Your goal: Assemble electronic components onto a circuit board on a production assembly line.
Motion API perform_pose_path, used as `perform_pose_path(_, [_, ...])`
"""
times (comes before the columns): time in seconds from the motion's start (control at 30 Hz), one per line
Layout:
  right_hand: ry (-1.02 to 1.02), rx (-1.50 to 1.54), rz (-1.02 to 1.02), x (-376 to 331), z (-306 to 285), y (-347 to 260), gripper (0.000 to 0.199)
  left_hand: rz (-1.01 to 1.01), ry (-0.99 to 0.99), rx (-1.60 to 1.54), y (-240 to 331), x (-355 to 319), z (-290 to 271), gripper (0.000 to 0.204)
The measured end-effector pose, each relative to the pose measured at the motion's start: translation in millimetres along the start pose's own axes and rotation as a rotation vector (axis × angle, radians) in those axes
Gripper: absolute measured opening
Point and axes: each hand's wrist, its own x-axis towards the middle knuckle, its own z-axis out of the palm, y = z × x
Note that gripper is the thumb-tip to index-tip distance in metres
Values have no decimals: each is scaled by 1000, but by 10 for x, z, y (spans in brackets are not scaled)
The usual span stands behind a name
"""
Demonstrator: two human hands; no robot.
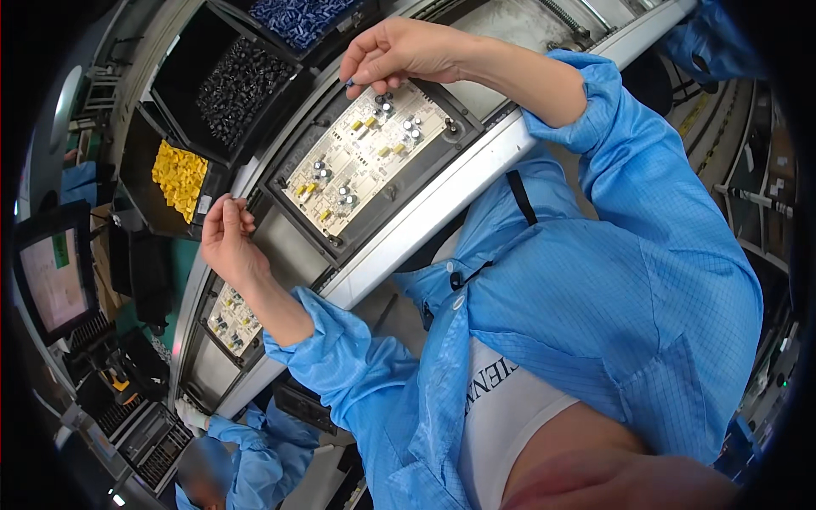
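Component, small and dark blue, pinched at upper centre

The bare right hand reaches in from the upper right, its grip pinching the component between thumb and fingertips. This sits just beyond the upper-left edge of a cream rectangular circuit board, held in a black flat fixture at the frame's upper middle. The bare left hand, left of centre, has curled fingers; I cannot tell whether its grip is pressed together or pinching anything.

For good handling, a light pinch high on the component should serve best, with orientation checked first, a square approach, and fingertips clear of the upright cylindrical capacitors.
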Motion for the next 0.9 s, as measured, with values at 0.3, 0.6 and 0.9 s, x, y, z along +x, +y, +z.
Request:
perform_pose_path(0.3, [-17,112,51,50,17,-25,12,-16,-1,8,3,7,-52,15])
perform_pose_path(0.6, [58,-88,29,46,-2,-72,22,-64,4,43,-57,165,89,24])
perform_pose_path(0.9, [18,84,-38,98,124,154,12,-103,31,234,286,-233,267,12])
